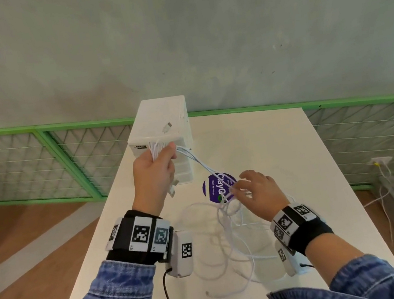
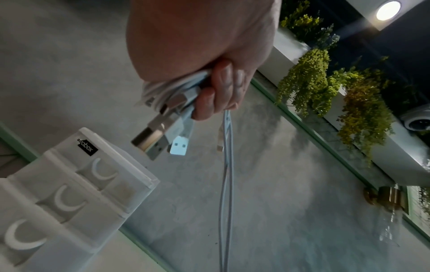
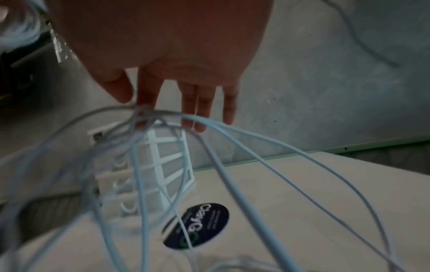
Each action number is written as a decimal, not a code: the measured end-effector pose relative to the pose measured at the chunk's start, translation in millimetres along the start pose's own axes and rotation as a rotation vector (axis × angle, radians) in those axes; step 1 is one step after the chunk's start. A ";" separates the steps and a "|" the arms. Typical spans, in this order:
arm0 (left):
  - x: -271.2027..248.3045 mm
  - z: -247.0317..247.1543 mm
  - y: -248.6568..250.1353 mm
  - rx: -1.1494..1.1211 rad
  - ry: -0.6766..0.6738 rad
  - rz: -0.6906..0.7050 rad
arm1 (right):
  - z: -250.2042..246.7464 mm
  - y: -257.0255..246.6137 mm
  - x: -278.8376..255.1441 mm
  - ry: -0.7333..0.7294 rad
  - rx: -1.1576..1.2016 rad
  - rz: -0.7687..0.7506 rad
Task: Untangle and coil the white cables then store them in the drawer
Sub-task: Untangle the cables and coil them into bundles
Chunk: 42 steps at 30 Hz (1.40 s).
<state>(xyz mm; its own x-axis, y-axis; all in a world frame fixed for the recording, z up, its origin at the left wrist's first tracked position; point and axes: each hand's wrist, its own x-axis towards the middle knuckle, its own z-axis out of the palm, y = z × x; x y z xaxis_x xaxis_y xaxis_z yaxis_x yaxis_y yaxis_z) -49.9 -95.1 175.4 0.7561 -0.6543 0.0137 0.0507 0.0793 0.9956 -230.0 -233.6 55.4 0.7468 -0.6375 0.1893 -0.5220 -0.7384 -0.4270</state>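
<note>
My left hand (image 1: 162,156) is raised in front of the white drawer unit (image 1: 160,124) and grips a bunch of white cables (image 1: 155,149). In the left wrist view several USB plugs (image 2: 163,134) stick out below the curled fingers (image 2: 216,92), and two strands (image 2: 227,184) hang down. These strands run taut down to my right hand (image 1: 236,187), which pinches them between thumb and index finger (image 3: 144,95), the other fingers straight. Under that hand a loose tangle of white cable (image 1: 232,245) lies on the table (image 1: 280,140). All drawers (image 2: 67,195) look closed.
A round purple sticker (image 1: 211,186) lies on the table beside the drawer unit. A green mesh railing (image 1: 48,153) and a grey wall stand behind the table. At the right, a wall socket (image 1: 381,160) has cables running to the floor.
</note>
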 end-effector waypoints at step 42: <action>-30.1 19.6 3.6 0.293 -0.582 -0.282 | -35.6 -36.7 26.8 0.307 0.547 0.133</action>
<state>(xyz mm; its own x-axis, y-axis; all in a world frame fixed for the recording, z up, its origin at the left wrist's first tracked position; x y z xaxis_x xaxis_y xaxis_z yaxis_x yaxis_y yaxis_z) -85.3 -89.8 180.4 0.2645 -0.9221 -0.2826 -0.0462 -0.3048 0.9513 -205.5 -231.4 107.6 0.4957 -0.8099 0.3135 -0.2555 -0.4810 -0.8387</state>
